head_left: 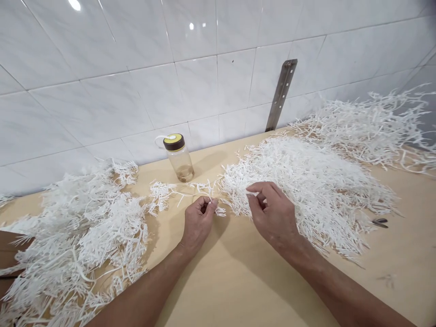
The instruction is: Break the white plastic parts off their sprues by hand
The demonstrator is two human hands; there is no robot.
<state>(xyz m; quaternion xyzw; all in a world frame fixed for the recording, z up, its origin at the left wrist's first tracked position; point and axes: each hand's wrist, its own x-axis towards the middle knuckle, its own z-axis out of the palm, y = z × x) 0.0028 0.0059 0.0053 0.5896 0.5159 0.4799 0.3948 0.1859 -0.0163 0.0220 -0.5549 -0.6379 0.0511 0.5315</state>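
Observation:
Thumb and forefinger of my left hand (198,221) are pinched on a white plastic branch sprig (159,194), whose forked twigs spread leftward over the table. My right hand (274,214) is closed in a pinch at the near left side of a big heap of fine white sprigs (289,159). A tiny white bit seems to show at its fingertips, too small to name. The two hands are apart, with bare tabletop between the wrists.
Another white pile of branches (102,218) covers the left, beside a brown box (13,254). More white branches (371,127) lie at the back right. A lidded clear bottle (180,163) stands behind my left hand. A perforated metal strip (282,93) leans against the tiled wall. Small dark pieces (379,222) lie right.

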